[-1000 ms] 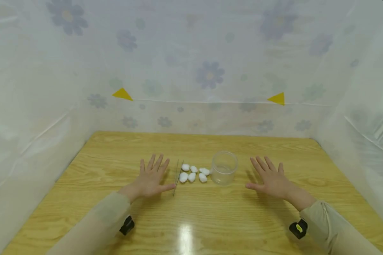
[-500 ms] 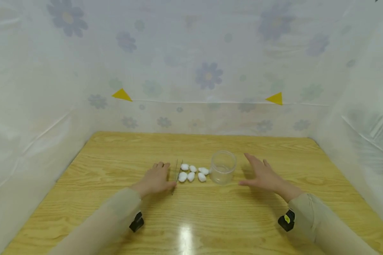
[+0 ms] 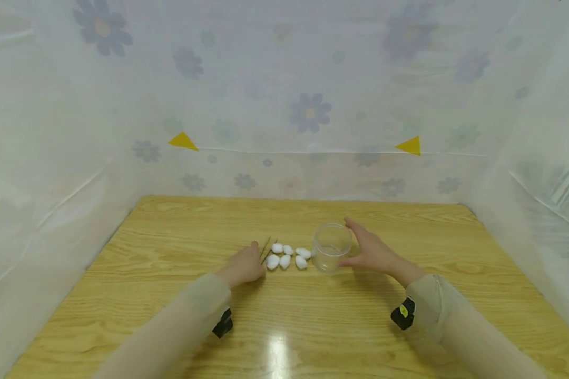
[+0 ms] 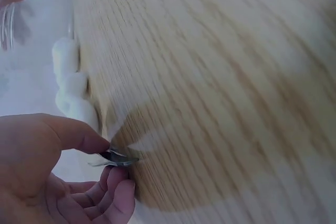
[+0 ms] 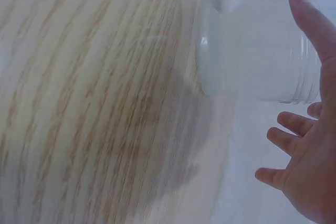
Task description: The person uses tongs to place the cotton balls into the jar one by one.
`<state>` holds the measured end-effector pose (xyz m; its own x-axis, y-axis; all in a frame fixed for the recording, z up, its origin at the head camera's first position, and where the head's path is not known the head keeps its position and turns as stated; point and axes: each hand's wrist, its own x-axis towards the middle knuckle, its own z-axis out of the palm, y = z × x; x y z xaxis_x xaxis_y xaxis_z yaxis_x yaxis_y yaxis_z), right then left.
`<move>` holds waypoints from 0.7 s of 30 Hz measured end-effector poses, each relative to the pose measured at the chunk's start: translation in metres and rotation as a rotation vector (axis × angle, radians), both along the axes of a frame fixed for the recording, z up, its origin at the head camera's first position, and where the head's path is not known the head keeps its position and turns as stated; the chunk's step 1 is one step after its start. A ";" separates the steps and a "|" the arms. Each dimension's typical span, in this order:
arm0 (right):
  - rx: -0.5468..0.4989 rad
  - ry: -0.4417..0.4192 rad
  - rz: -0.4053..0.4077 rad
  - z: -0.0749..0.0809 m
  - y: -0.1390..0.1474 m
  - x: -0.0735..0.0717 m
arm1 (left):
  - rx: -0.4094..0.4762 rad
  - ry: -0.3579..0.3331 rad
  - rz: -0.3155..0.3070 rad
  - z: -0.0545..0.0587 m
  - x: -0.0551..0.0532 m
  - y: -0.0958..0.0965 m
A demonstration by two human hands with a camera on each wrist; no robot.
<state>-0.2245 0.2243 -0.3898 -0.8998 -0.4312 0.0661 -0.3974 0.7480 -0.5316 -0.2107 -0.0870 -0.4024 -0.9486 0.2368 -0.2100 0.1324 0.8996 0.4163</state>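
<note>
My left hand [image 3: 244,265] pinches a pair of thin metal tweezers [image 4: 118,158] between thumb and curled fingers. In the head view the two tips of the tweezers point away, just left of several white cotton balls [image 3: 272,262]. My right hand [image 3: 373,251] is spread around the right side of a clear jar [image 3: 331,253] with no lid. Its thumb is at the near side and its index finger at the far side. In the right wrist view the thumb overlaps the jar near its rim; contact I cannot tell. The other fingers stand apart from it.
A wooden table [image 3: 284,316] bears everything. White flower-patterned sheeting [image 3: 284,79] hangs behind it and at both sides. Two yellow triangles are stuck on the back sheet, the left triangle [image 3: 183,141] and the right triangle [image 3: 409,146].
Both hands, spread flat and apart at first, have moved inward. The left hand has taken hold of the tweezers, which have tilted slightly. The right hand has come up to the jar.
</note>
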 end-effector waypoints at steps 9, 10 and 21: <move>-0.041 -0.107 -0.034 -0.002 -0.004 -0.002 | -0.048 0.074 -0.048 0.001 -0.002 0.001; -0.051 -0.111 -0.030 -0.002 -0.004 -0.002 | -0.055 0.086 -0.048 0.000 -0.003 0.000; -0.214 -0.106 0.041 -0.012 -0.008 -0.009 | -0.044 0.011 -0.031 0.002 -0.006 -0.009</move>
